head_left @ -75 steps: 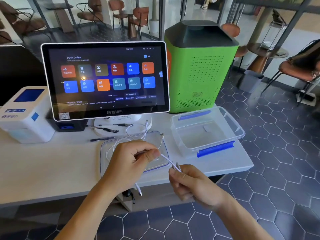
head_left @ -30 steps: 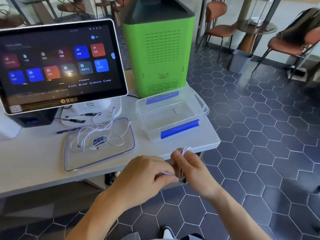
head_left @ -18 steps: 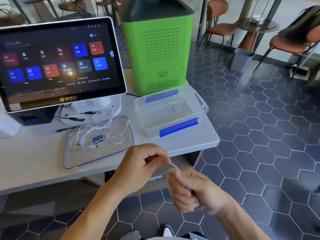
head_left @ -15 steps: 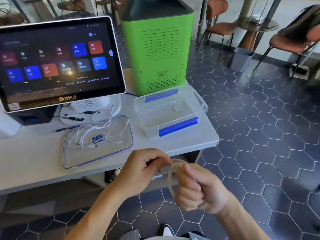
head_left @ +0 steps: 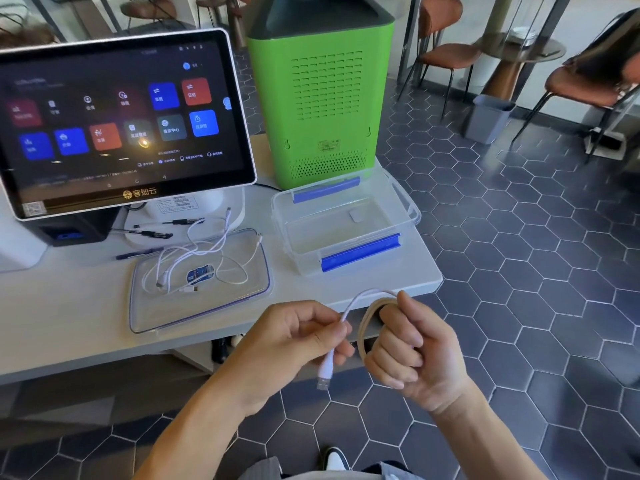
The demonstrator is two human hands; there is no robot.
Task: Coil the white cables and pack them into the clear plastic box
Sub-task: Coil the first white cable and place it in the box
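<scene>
**Kid:** Cable [head_left: 364, 320] loops are held by the right hand [head_left: 412, 355], in front of the bench [head_left: 69, 306]?

**Helper:** Yes, closed round them. The plug end is pinched by the left hand [head_left: 294, 341]. It should be tucked in snugly.

**Kid:** And the box [head_left: 346, 220]?

**Helper:** Nothing is seen inside. More cables [head_left: 207, 261] are left on the lid [head_left: 201, 306].

The cable [head_left: 349, 308] at lower centre looks like smooth white plastic. The box [head_left: 346, 223] at centre right is clear glossy plastic with blue clips. The desk [head_left: 69, 306] is matt white; the floor [head_left: 519, 271] is dull dark tile.
</scene>
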